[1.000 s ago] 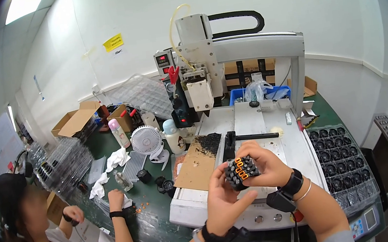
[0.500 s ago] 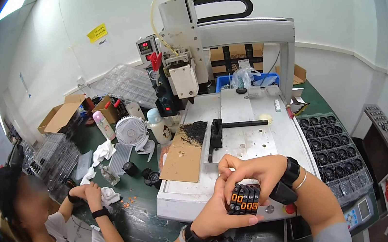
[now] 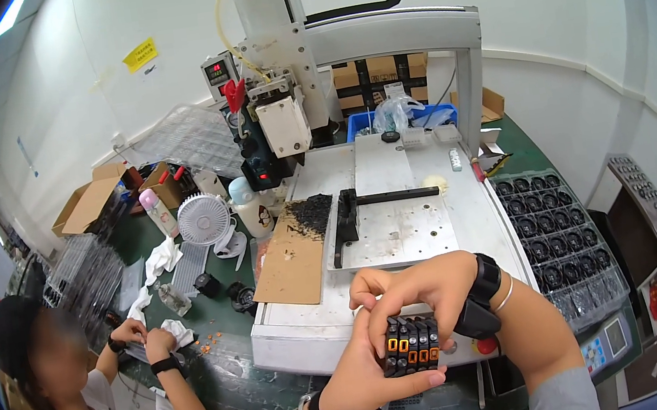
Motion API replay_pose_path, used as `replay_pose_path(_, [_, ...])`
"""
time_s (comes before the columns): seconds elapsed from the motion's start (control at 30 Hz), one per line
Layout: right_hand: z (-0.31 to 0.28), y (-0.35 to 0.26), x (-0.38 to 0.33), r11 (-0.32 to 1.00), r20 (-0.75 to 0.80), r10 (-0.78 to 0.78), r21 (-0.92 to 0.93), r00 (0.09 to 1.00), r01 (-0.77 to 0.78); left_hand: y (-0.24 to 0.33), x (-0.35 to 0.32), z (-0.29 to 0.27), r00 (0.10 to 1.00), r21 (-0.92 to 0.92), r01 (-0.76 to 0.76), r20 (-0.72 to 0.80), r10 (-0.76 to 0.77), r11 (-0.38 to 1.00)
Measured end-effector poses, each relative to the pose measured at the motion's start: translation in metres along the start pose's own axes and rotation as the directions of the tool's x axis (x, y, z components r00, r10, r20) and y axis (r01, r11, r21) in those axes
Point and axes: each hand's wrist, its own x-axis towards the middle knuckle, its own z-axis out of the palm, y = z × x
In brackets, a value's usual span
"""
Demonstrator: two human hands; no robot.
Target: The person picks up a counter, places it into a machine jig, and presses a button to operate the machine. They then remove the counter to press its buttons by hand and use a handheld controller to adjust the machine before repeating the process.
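Ahead, our bench [image 3: 228,384] carries a white gantry machine [image 3: 368,125], and beside it a tray [image 3: 561,236] holds rows of round black parts. Lower, we clamp a row of black blocks with orange faces [image 3: 410,345] between our left hand [image 3: 367,370] and right hand [image 3: 422,288], its long axis running left to right.

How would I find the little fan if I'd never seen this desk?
Start at the big white gantry machine in the middle of the green bench. Look just left of its base: the small round white fan stands between a pink-capped bottle and a white bottle. It alone has a circular grille.
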Motion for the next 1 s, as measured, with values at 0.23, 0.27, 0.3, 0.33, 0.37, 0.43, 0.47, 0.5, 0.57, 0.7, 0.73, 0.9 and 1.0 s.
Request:
replay_pose_path(0.23, [-0.0012, 0.001, 0.0007, 1.0, 0.041, 0.013, -0.005, 0.999, -0.012, -0.0061, -0.0002, -0.0021, 1.0, 0.039, -0.014, -0.022, 0.015, 0.999])
replay_pose_path(0.27, [-0.0015, 0.0011, 0.0008, 0.999, 0.054, -0.024, -0.047, 0.998, 0.027, -0.0062, -0.0001, -0.0022, 1.0, 0.038, -0.013, -0.022, 0.014, 0.999])
replay_pose_path(0.3, [-0.0016, 0.001, 0.0008, 0.999, 0.053, -0.023, -0.046, 0.998, 0.026, -0.0062, 0.0, -0.0023, 1.0, 0.034, -0.004, -0.022, 0.005, 0.999])
replay_pose_path(0.33, [-0.0014, 0.0009, 0.001, 0.999, 0.053, -0.025, -0.045, 0.998, 0.027, -0.0063, -0.0002, -0.0026, 1.0, 0.03, 0.006, -0.023, -0.005, 1.0])
replay_pose_path(0.37, [-0.0012, 0.0009, 0.0012, 0.999, 0.053, -0.026, -0.043, 0.998, 0.028, -0.0067, -0.0003, -0.0027, 1.0, 0.029, 0.007, -0.024, -0.006, 1.0])
replay_pose_path(0.43, [-0.0009, 0.0011, 0.0011, 1.0, 0.053, -0.021, -0.021, 0.998, 0.022, -0.0077, -0.0003, -0.0026, 1.0, 0.031, -0.008, -0.022, 0.009, 0.999])
replay_pose_path(0.47, [-0.0008, 0.0012, 0.0009, 1.0, 0.053, -0.017, 0.0, 0.998, 0.017, -0.0078, -0.0001, -0.0022, 1.0, 0.031, -0.007, -0.023, 0.008, 0.999])
replay_pose_path(0.5, [-0.0008, 0.0013, 0.0008, 1.0, 0.053, -0.016, 0.0, 0.998, 0.016, -0.0076, 0.0001, -0.0016, 1.0, 0.018, -0.013, -0.02, 0.014, 1.0])
replay_pose_path(0.57, [-0.001, 0.0014, 0.0009, 1.0, 0.049, -0.016, 0.006, 0.999, 0.016, -0.0077, 0.0002, -0.0014, 1.0, 0.005, -0.02, -0.019, 0.02, 1.0])
replay_pose_path(0.7, [-0.0015, 0.0009, 0.0019, 1.0, 0.051, -0.009, 0.003, 0.999, 0.009, -0.0064, -0.0002, -0.0009, 1.0, -0.009, -0.014, -0.019, 0.014, 1.0])
replay_pose_path(0.73, [-0.0016, 0.001, 0.002, 1.0, 0.053, -0.014, -0.007, 0.999, 0.014, -0.0061, -0.0004, -0.0003, 1.0, -0.02, -0.012, -0.019, 0.012, 1.0])
replay_pose_path(0.9, [-0.0017, 0.0033, -0.0001, 0.999, 0.045, 0.034, 0.038, 0.998, -0.036, -0.0076, 0.0004, -0.001, 1.0, 0.003, -0.01, -0.01, 0.01, 1.0])
replay_pose_path(1.0, [-0.0012, 0.002, 0.001, 0.997, 0.054, 0.066, 0.03, 0.996, -0.068, -0.0082, -0.0008, -0.0006, 1.0, 0.016, -0.025, -0.009, 0.025, 1.0])
